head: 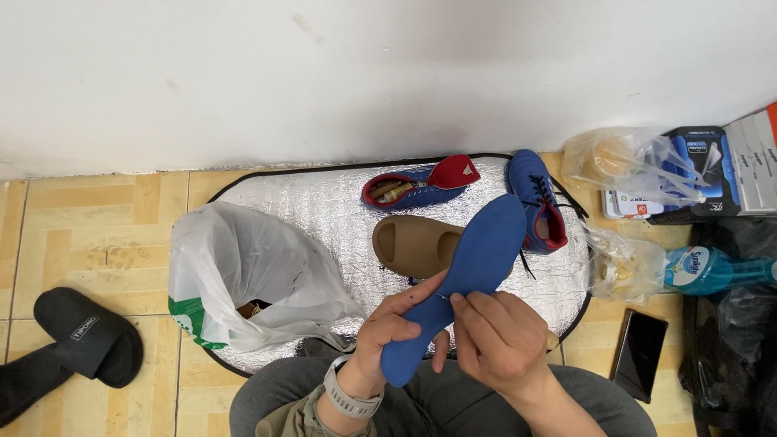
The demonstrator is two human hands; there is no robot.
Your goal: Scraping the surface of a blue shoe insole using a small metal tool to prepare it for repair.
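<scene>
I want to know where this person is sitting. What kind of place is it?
Probably a home floor used as a small shoe-fixing spot. The person sits on yellow floor tiles by a white wall, with blue shoes laid on a shiny silver mat.

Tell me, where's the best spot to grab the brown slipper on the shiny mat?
Probably by its closed front band. The brown slipper lies flat on the silver mat with its open hole facing up, so fingers coming from above could hook into that hole and pinch the band. Its right end is hidden behind the blue insole held by both hands, so come from the left side.
</scene>
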